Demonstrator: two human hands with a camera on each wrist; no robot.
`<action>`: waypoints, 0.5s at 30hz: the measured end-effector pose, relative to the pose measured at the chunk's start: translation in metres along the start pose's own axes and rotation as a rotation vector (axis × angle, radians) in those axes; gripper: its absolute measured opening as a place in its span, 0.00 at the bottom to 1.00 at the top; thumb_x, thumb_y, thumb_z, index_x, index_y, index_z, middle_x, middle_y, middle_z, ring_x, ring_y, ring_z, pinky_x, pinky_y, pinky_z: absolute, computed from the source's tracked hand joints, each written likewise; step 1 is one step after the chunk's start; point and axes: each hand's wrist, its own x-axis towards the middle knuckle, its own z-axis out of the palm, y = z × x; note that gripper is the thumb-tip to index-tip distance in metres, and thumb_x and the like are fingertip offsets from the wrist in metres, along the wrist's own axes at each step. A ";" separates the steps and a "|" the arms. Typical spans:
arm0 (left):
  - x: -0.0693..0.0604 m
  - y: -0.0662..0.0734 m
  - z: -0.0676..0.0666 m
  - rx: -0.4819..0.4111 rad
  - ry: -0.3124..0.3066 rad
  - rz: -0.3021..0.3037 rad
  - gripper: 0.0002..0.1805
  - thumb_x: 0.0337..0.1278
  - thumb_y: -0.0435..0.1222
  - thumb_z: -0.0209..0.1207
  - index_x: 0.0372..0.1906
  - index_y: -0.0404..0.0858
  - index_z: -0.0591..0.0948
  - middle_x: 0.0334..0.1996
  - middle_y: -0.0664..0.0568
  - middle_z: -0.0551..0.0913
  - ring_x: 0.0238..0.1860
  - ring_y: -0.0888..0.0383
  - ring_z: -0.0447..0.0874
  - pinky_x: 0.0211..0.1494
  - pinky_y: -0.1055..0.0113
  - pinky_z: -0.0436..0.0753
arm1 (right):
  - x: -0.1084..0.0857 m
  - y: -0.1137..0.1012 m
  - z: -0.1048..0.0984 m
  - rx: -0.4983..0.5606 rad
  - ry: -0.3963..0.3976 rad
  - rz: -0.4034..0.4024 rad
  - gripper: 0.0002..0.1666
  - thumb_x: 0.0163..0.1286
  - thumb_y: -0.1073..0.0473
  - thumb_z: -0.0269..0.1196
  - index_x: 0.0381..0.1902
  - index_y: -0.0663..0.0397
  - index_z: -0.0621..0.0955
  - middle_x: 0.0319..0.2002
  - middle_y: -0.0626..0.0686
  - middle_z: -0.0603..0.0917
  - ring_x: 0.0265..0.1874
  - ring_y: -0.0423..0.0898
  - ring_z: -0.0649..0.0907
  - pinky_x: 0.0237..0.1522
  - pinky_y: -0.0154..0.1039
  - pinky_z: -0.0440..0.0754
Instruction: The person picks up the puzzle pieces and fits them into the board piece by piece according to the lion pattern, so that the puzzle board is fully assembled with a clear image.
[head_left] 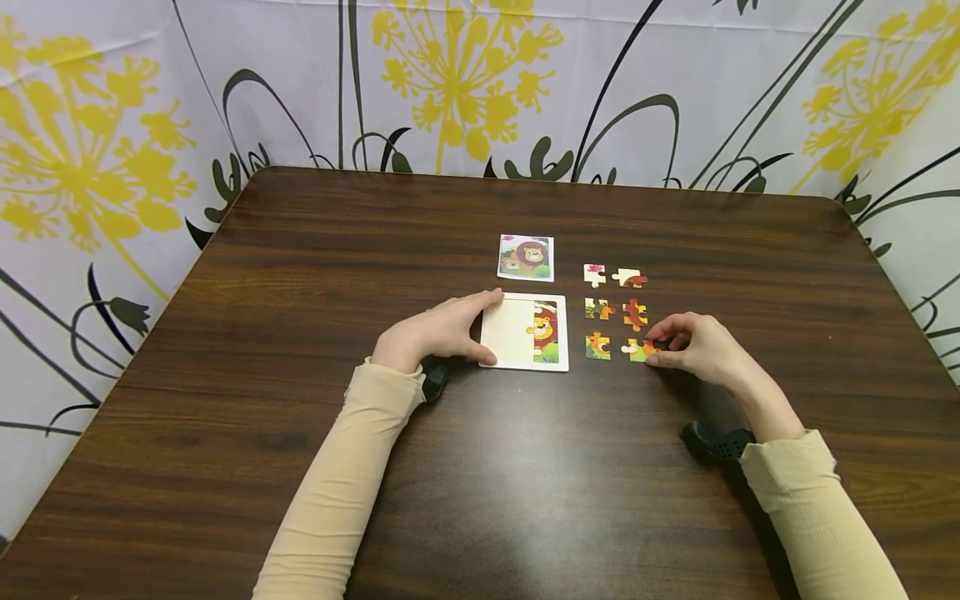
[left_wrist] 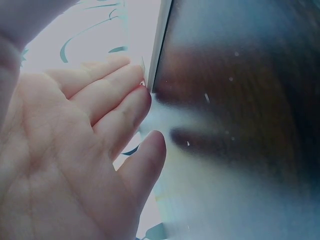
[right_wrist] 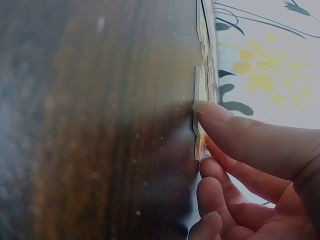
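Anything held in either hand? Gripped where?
Right hand pinches the nearest right-column piece by its right end. Left hand touches the tray at its left side, fingers not curled round it.

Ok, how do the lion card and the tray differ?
The card is smaller than the tray. The card shows a whole picture, while the tray has pieces only along its right side, the rest bare. The left hand touches the tray, but no hand touches the card. Both lie on the table, white-edged, and show a lion.
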 end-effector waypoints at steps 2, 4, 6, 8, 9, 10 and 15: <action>0.000 0.000 0.000 -0.002 0.000 -0.004 0.51 0.46 0.40 0.70 0.72 0.34 0.54 0.72 0.43 0.57 0.72 0.49 0.56 0.74 0.57 0.57 | 0.000 0.000 0.000 -0.004 0.000 -0.006 0.16 0.54 0.60 0.70 0.41 0.61 0.82 0.33 0.56 0.81 0.29 0.44 0.75 0.29 0.34 0.71; 0.000 0.000 0.000 -0.005 0.001 -0.006 0.51 0.45 0.40 0.70 0.72 0.34 0.54 0.72 0.43 0.57 0.72 0.49 0.56 0.74 0.57 0.58 | 0.000 0.000 0.000 -0.008 0.002 -0.014 0.16 0.54 0.60 0.70 0.40 0.61 0.82 0.33 0.55 0.81 0.29 0.44 0.76 0.29 0.33 0.71; 0.000 0.000 0.000 -0.010 0.001 -0.008 0.51 0.45 0.40 0.70 0.72 0.34 0.54 0.72 0.43 0.57 0.72 0.50 0.56 0.74 0.58 0.57 | 0.000 -0.001 0.000 -0.013 0.005 -0.022 0.16 0.54 0.60 0.71 0.39 0.60 0.81 0.32 0.55 0.81 0.29 0.43 0.76 0.29 0.33 0.71; -0.001 0.001 -0.001 -0.012 0.000 -0.005 0.51 0.45 0.40 0.70 0.72 0.34 0.54 0.72 0.43 0.57 0.72 0.50 0.56 0.74 0.58 0.57 | 0.000 -0.001 0.000 -0.014 0.009 -0.024 0.16 0.53 0.61 0.71 0.39 0.60 0.81 0.32 0.55 0.81 0.29 0.43 0.76 0.29 0.33 0.72; -0.001 0.000 -0.001 -0.015 0.000 -0.006 0.51 0.45 0.40 0.70 0.72 0.34 0.54 0.72 0.43 0.57 0.72 0.50 0.56 0.74 0.58 0.57 | -0.001 -0.002 0.000 -0.012 0.010 -0.027 0.16 0.53 0.61 0.71 0.39 0.60 0.81 0.32 0.55 0.81 0.29 0.42 0.77 0.29 0.33 0.72; 0.000 0.000 -0.001 -0.018 0.000 -0.006 0.51 0.45 0.40 0.70 0.72 0.34 0.54 0.72 0.44 0.57 0.72 0.50 0.56 0.74 0.58 0.57 | -0.001 -0.002 0.000 -0.009 0.011 -0.029 0.16 0.53 0.61 0.71 0.38 0.61 0.80 0.32 0.55 0.81 0.29 0.42 0.77 0.29 0.32 0.72; 0.000 0.001 -0.001 -0.014 0.002 -0.002 0.51 0.45 0.40 0.70 0.72 0.34 0.54 0.72 0.44 0.57 0.72 0.50 0.56 0.74 0.58 0.58 | -0.001 -0.003 0.000 0.014 0.014 -0.038 0.16 0.53 0.63 0.71 0.38 0.62 0.79 0.32 0.56 0.81 0.28 0.41 0.77 0.29 0.30 0.73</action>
